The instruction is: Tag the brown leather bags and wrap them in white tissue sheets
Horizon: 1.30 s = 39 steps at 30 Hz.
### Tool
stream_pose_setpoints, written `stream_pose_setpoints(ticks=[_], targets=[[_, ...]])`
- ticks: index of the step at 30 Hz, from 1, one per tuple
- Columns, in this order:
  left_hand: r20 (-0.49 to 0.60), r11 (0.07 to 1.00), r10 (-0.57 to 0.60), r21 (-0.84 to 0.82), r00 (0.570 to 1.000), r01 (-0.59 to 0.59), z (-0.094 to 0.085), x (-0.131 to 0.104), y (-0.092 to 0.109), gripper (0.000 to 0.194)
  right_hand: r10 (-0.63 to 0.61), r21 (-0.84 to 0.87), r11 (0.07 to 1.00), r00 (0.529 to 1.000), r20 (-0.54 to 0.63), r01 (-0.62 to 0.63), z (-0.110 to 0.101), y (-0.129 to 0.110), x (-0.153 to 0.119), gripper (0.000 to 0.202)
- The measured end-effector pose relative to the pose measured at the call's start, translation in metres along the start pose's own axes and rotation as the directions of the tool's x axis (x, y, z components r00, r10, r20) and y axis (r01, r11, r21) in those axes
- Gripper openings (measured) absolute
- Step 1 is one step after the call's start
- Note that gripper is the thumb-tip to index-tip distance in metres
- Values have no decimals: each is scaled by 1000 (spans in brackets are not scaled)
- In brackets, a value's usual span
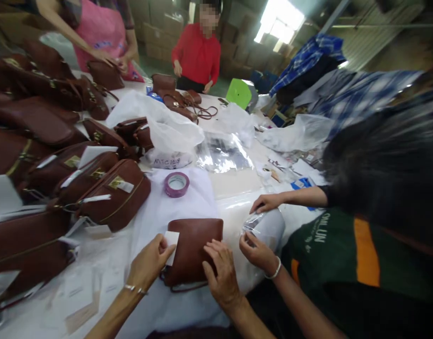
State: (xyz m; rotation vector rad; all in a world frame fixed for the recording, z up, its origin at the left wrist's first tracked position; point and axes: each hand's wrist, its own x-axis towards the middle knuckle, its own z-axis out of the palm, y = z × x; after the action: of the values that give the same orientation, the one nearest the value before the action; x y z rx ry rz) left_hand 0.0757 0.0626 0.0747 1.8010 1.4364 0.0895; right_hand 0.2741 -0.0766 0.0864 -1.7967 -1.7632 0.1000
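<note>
A small brown leather bag (195,249) lies flat on the white cloth in front of me, its strap showing along the lower edge. My left hand (151,261) pinches a white card (172,247) at the bag's left edge. On the bag's right side rests my right hand (219,268), fingers spread and holding nothing. Beyond the bag sits a roll of purple tape (176,184).
Brown bags (113,193) with tags crowd the left side. Close on my right, a co-worker's hands (260,254) handle a plastic-wrapped item (271,228). Clear plastic (223,153) lies ahead. Two people stand across the table.
</note>
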Motion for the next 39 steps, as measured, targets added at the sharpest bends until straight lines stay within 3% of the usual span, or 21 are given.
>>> stream_pose_setpoints(ticks=[5, 10, 12, 19, 26, 31, 35, 39], targets=[[-129, 998, 50, -25, 990, -54, 1, 9, -12, 49, 52, 1, 999, 999, -9, -52, 2, -3, -10, 43], [2, 998, -20, -60, 1000, 21, -2, 14, -15, 50, 89, 3, 996, 996, 10, -89, 6, -4, -18, 45], [9, 995, -34, -98, 999, 35, -3, 15, -16, 48, 99, 1, 995, 995, 18, -100, 8, -4, -20, 46], [138, 918, -31, -389, 990, 83, -3, 12, -7, 49, 107, -2, 994, 994, -5, -107, 12, -2, -22, 46], [112, 834, -16, -547, 994, 75, -3, 4, 21, 48, 117, -23, 993, 993, 1, -116, 13, 0, -25, 46], [90, 889, -14, -455, 996, 54, 3, 8, 19, 45, 108, -20, 994, 994, 28, -108, 17, 5, -27, 47], [34, 986, 38, -163, 999, -32, 9, 13, 12, 38, 111, -15, 994, 993, 48, -110, 16, 5, -24, 47], [49, 999, 44, 10, 998, -44, 10, 14, 11, 36, 121, -5, 993, 989, 81, -121, 14, 5, -23, 45]])
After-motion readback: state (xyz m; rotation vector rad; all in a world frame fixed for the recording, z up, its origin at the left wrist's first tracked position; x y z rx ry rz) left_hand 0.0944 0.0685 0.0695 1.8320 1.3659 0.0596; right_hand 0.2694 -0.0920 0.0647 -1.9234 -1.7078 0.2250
